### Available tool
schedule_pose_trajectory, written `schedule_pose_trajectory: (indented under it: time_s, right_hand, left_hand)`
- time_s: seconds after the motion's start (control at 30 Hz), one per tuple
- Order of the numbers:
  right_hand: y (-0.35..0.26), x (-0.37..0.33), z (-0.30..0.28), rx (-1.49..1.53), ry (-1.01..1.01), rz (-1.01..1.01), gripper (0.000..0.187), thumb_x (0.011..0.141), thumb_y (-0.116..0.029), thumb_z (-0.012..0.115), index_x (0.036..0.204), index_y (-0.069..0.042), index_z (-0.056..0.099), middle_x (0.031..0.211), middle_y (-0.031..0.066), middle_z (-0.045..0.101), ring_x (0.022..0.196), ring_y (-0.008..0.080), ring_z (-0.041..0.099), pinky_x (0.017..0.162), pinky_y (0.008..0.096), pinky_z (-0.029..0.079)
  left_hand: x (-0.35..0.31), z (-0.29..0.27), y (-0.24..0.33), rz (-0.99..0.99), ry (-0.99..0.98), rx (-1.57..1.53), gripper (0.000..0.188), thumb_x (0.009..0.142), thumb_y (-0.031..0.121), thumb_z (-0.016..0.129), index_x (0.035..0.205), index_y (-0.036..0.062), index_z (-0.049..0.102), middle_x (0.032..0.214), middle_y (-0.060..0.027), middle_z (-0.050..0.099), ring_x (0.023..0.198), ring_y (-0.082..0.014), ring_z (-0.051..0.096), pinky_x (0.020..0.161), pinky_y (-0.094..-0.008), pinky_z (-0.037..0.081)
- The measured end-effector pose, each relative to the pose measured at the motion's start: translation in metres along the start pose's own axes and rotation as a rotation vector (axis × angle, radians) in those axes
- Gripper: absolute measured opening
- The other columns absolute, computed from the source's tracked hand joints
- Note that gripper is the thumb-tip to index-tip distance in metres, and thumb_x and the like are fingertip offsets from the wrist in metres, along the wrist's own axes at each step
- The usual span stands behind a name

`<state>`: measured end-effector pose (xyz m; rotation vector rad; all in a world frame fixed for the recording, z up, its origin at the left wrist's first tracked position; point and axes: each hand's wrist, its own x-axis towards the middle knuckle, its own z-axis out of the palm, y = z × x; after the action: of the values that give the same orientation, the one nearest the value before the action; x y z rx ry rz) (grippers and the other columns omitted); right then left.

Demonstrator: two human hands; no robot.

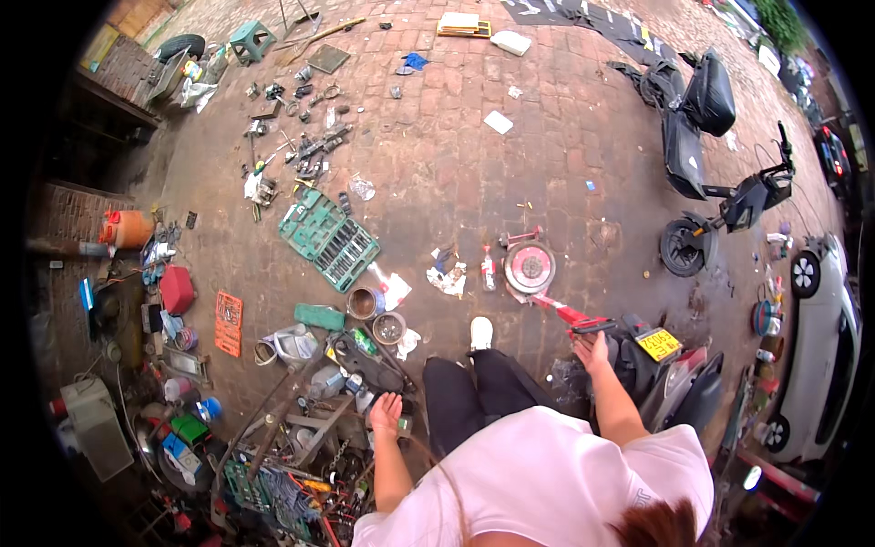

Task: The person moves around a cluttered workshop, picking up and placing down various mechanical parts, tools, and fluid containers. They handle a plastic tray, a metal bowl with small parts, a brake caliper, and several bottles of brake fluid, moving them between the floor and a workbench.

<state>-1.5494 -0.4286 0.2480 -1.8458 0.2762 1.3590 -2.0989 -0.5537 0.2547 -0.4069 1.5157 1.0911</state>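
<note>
Shirt (547, 474) — right hand (591, 350) at handle (574, 316) — green case (308, 215) holding tools (344, 259).

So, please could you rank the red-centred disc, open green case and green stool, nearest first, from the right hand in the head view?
1. Red-centred disc: left of the right hand.
2. Open green case: farther left.
3. Green stool: far upper left.

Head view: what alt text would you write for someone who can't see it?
A person's right hand is at the end of a red bar leading to a wheel on brick paving. Their open left hand is beside jumbled parts; beyond are an open green tool case and dark scooter.
</note>
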Motion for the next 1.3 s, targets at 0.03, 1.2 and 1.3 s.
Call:
schedule_pose_trajectory:
  time_s: [0.03,1.2,1.3]
  right_hand:
    - [0.002,0.002,0.010,0.010,0.030,0.004,0.049,0.089,-0.052,0.044,0.096,-0.006,0.060,0.086,0.0068,0.063,0.072,0.0163,0.060,0.068,0.0316,0.052]
    - [-0.077,-0.029,0.212,0.008,1.181,0.288,0.046,0.072,-0.032,0.062,0.107,-0.003,0.059,0.104,0.0167,0.063,0.096,0.0376,0.058,0.089,0.0420,0.045]
    - [-0.081,-0.009,0.199,0.015,1.246,0.676,0.057,0.073,-0.034,0.062,0.115,0.002,0.049,0.115,0.0209,0.056,0.110,0.0352,0.052,0.095,0.0389,0.040]
  left_hand:
    - [-0.003,0.010,0.012,0.011,-0.013,0.008,0.037,0.090,0.026,0.051,0.117,0.0003,0.049,0.119,-0.0156,0.055,0.104,-0.0304,0.058,0.082,-0.0345,0.051]
    - [0.177,0.544,0.368,0.048,-0.478,1.140,0.030,0.091,0.019,0.049,0.114,-0.0009,0.052,0.107,-0.0151,0.061,0.090,-0.0278,0.064,0.072,-0.0342,0.055]
    - [0.201,0.579,0.370,0.000,-0.481,1.189,0.029,0.091,0.019,0.049,0.112,-0.0012,0.052,0.106,-0.0157,0.061,0.088,-0.0277,0.064,0.070,-0.0345,0.056]
